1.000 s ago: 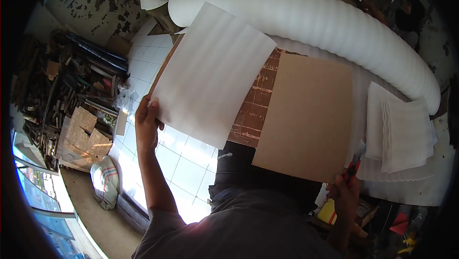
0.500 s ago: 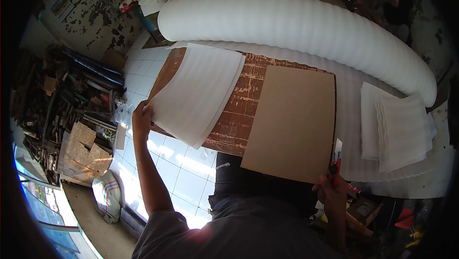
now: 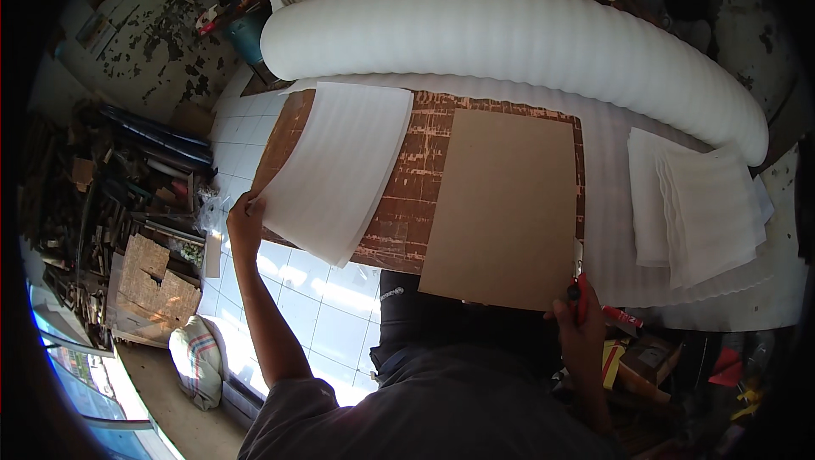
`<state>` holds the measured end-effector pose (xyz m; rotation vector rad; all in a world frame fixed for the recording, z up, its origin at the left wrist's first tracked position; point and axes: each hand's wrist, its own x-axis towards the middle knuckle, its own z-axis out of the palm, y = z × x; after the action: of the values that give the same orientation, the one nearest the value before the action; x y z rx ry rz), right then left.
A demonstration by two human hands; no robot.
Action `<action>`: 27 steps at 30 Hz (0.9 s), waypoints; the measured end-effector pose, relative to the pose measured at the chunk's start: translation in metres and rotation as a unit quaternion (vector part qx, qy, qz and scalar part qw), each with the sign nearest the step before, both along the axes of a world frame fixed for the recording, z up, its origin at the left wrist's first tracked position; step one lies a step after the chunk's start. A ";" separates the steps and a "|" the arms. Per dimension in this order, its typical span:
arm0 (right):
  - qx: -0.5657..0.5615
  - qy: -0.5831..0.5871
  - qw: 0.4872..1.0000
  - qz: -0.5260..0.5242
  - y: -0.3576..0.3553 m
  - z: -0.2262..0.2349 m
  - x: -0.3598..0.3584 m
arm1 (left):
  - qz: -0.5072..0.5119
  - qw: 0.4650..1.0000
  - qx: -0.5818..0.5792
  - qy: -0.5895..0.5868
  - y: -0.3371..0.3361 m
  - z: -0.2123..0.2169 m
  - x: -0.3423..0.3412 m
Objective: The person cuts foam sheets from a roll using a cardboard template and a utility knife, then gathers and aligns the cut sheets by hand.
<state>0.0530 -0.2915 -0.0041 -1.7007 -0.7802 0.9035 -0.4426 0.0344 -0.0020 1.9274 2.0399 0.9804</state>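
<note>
I read the left hand (image 3: 244,221) as pinching white foam sheeting (image 3: 340,171) at the tabletop's (image 3: 395,221) near-left corner; the right hand (image 3: 579,324) grips a red-handled cutter (image 3: 580,292) beside cardboard (image 3: 501,205) overhanging the near edge. Separated sheets (image 3: 709,214) lie piled toward the right edge; the far-edge roll (image 3: 509,31) appears largely unspent.

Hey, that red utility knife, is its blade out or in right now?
Out: a silvery blade shows beyond the front end of the red utility knife in the right hand.
</note>
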 end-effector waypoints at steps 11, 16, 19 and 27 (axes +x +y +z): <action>-0.052 -0.290 0.954 0.056 -0.014 0.051 0.013 | -0.076 0.991 -0.086 0.074 0.052 0.034 0.041; -0.055 -0.310 0.948 0.043 0.036 0.080 0.025 | -0.159 0.967 -0.126 0.154 0.087 0.039 0.066; 0.011 -0.294 0.954 0.051 0.066 0.065 0.028 | -0.160 0.959 -0.206 0.108 0.109 0.022 0.071; 0.058 -0.384 0.921 0.037 0.115 0.008 0.010 | -0.244 0.962 -0.085 0.085 0.109 0.020 0.079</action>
<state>0.0629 -0.1765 0.0041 -1.9290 -1.3874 0.1911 -0.3640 0.1431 0.0178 2.3152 1.5303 0.5213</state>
